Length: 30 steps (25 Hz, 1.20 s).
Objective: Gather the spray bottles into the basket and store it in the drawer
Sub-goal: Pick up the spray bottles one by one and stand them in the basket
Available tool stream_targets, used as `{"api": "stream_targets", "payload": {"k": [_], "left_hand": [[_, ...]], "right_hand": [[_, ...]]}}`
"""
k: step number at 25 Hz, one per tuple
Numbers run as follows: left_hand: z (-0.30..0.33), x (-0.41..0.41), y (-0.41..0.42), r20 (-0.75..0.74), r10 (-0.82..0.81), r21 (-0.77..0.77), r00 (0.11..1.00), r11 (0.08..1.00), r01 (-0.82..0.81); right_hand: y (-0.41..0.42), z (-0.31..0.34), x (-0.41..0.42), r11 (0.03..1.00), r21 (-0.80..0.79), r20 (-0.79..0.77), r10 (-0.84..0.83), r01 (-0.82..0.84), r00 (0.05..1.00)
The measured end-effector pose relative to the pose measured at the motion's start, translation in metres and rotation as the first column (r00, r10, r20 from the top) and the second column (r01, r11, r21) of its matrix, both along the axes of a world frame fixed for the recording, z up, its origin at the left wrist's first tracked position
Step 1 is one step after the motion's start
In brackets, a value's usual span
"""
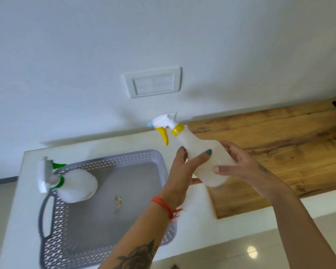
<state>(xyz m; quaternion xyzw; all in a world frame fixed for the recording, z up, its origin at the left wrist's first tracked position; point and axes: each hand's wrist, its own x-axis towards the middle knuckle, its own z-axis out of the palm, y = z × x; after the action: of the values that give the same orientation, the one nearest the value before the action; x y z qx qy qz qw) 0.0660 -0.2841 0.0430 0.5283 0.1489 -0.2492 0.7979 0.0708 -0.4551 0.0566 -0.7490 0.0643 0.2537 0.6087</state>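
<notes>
A translucent spray bottle with a yellow trigger and collar (197, 147) is held tilted in the air, just right of the basket. My left hand (182, 171) wraps its body from the left, and my right hand (239, 162) grips its lower part from the right. The grey perforated basket (159, 162) sits on the white counter. A white spray bottle with a green trigger and collar (76, 185) lies in the basket's left end, its head resting over the rim.
A wooden board (279, 152) lies on the white counter (105, 146) right of the basket. A wall socket plate (153, 82) is on the white wall behind. A small scrap (118, 200) lies on the basket floor. Shiny floor shows below the counter edge.
</notes>
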Motion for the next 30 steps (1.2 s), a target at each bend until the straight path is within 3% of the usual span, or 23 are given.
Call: {"api": "stream_targets", "payload": {"k": [2,4,8,10,13,15,18,22,30], "left_hand": [[0.008,-0.005,0.041,0.184,-0.170,0.147,0.968,0.979,0.144],[0.011,-0.009,0.080,0.275,-0.346,0.345,0.897,0.907,0.243],[0.013,-0.021,0.141,0.338,-0.435,0.556,0.834,0.808,0.196],[0.002,-0.033,0.165,0.401,-0.363,0.603,0.841,0.795,0.056],[-0.028,-0.064,0.185,0.415,-0.094,0.652,0.905,0.724,-0.224],[-0.048,-0.084,0.186,0.315,0.165,0.669,0.934,0.659,-0.342],[-0.068,-0.100,0.186,0.086,0.388,0.608,0.918,0.709,-0.356],[-0.083,-0.097,0.183,0.002,0.469,0.474,0.883,0.777,-0.414],[-0.108,-0.085,0.184,-0.038,0.573,0.393,0.819,0.762,-0.515]], "right_hand": [[0.024,0.013,-0.003,0.984,0.029,-0.047,0.179,-0.178,0.983],[0.056,0.017,-0.006,0.950,0.028,-0.040,0.311,-0.310,0.949],[0.121,0.002,-0.022,0.945,-0.090,0.117,0.324,-0.314,0.939],[0.152,-0.015,-0.034,0.975,-0.081,0.180,0.218,-0.206,0.959],[0.198,-0.055,-0.049,0.994,-0.109,0.271,0.017,0.013,0.963],[0.224,-0.084,-0.056,0.978,-0.180,0.328,-0.044,0.108,0.944],[0.252,-0.123,-0.060,0.953,-0.224,0.363,-0.111,0.202,0.925],[0.274,-0.146,-0.050,0.950,-0.215,0.409,-0.123,0.226,0.904],[0.288,-0.164,-0.033,0.961,-0.244,0.423,-0.016,0.131,0.906]]}}
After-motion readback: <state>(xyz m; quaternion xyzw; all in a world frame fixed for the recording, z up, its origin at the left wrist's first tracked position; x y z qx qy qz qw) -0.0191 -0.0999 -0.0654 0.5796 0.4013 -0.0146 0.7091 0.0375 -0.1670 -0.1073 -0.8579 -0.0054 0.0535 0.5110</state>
